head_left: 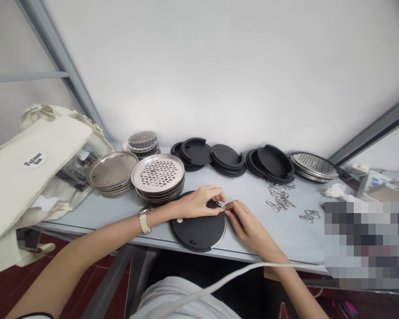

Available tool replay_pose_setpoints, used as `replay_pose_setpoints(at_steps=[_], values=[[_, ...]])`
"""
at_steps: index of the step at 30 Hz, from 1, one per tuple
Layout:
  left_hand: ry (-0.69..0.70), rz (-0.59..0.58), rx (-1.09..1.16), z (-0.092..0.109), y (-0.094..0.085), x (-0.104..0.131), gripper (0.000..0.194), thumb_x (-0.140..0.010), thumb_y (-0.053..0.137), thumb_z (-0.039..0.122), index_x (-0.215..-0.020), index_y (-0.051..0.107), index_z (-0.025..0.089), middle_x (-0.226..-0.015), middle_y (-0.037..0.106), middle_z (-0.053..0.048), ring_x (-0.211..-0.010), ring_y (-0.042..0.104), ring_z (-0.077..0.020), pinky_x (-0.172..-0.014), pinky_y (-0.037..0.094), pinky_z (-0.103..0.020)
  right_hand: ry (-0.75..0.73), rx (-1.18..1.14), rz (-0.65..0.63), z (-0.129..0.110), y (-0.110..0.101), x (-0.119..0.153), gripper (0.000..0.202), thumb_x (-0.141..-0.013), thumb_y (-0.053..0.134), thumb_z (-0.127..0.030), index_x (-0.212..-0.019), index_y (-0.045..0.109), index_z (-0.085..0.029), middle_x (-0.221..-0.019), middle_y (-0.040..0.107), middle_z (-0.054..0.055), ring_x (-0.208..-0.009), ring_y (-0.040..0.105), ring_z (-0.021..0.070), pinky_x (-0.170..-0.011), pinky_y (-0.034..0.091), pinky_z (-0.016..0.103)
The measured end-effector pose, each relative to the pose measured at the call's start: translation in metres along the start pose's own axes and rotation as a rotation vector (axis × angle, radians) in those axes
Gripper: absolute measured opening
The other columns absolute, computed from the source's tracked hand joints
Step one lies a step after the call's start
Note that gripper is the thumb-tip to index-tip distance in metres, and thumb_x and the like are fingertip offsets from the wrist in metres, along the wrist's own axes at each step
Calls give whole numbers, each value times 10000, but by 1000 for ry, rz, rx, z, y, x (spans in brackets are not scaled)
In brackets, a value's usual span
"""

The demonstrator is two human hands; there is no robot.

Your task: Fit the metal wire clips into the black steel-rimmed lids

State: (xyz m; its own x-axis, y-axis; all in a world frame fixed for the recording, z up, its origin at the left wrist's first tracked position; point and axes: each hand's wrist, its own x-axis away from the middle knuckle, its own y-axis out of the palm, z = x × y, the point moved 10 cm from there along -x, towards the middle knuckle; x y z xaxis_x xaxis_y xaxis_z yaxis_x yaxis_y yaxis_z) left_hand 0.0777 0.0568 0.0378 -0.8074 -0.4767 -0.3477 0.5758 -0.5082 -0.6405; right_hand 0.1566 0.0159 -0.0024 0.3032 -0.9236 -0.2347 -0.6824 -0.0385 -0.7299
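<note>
- A matte black disc (196, 233), round and smooth, lies flat at the table (252, 250)'s near edge; a thin silvery rim shows along its right side.
- A shiny bent wire clip (221, 204) sits above the disc's far right edge, between the fingertips.
- The left hand (204, 201), fingers curled, pinches the clip over the disc.
- The right hand (248, 221), nearly closed, grips the clip's other side.
- Loose wire clips (281, 196) lie beyond, to the right.
- Perforated metal plates (158, 173) and black trays (226, 156) stand stacked behind.
- A white cable (232, 279) crosses before the right forearm.
</note>
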Motion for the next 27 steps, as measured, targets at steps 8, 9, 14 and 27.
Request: replay_pose_setpoints(at_steps=[8,9,14,27], values=[[-4,-5,-10,-2,1,0,154,-782,617,137,-918,553,172,-910,562,-18,-865,542,-140,-811,442,-254,-7,10,9,1,0,0,131,-969,338,-196,-919,456,-222,-924,534,56,-884,541,202,-812,446,347],[-4,-5,-10,-2,1,0,152,-783,616,137,-917,553,173,-910,561,-19,-867,542,-142,-814,442,-256,-6,12,13,1,-1,0,130,-968,340,-197,-920,458,-222,-926,537,56,-886,544,203,-811,447,345],[-16,0,10,-1,1,0,151,-783,610,131,-916,554,177,-913,554,-21,-857,550,-138,-816,453,-256,2,18,33,3,-2,-1,121,-966,346,-201,-922,457,-217,-916,541,58,-872,548,204,-794,451,344],[-10,13,-161,1,1,1,121,-788,606,144,-877,536,186,-888,599,0,-903,534,-162,-888,360,-299,-21,45,61,7,-2,2,143,-969,381,-232,-1027,511,-220,-997,599,69,-937,585,203,-833,470,349]])
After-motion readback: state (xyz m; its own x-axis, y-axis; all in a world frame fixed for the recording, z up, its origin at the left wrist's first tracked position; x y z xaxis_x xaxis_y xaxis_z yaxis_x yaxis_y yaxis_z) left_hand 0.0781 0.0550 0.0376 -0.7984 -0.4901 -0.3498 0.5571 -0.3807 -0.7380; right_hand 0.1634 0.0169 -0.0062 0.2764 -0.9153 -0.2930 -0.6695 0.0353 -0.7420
